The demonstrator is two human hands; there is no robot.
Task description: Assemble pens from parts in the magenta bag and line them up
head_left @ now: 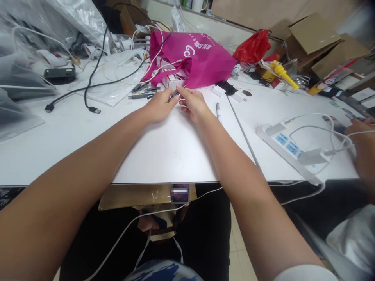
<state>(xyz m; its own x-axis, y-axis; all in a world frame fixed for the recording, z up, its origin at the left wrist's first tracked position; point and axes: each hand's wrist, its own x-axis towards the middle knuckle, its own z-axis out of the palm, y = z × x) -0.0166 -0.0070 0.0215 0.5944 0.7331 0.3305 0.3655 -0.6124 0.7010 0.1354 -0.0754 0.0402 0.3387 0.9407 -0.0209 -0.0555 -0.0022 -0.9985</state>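
Both my hands meet over the white table [172, 156], just in front of a magenta bag [205, 58]. My left hand [160, 104] is closed on a thin dark pen [175, 93]. From the other side my right hand [191, 102] pinches the same pen near its far end, its lower fingers curled. Several pens [145, 93] lie on the table just beyond my left hand. A white marker [218, 112] rests to the right of my right hand.
A white power strip [287, 146] with cables sits at the right, beside another person's hand [361, 130]. Black cables [101, 84] cross the left side. Plastic bags [17, 97], a red bag [253, 47] and cardboard boxes [315, 33] stand farther back.
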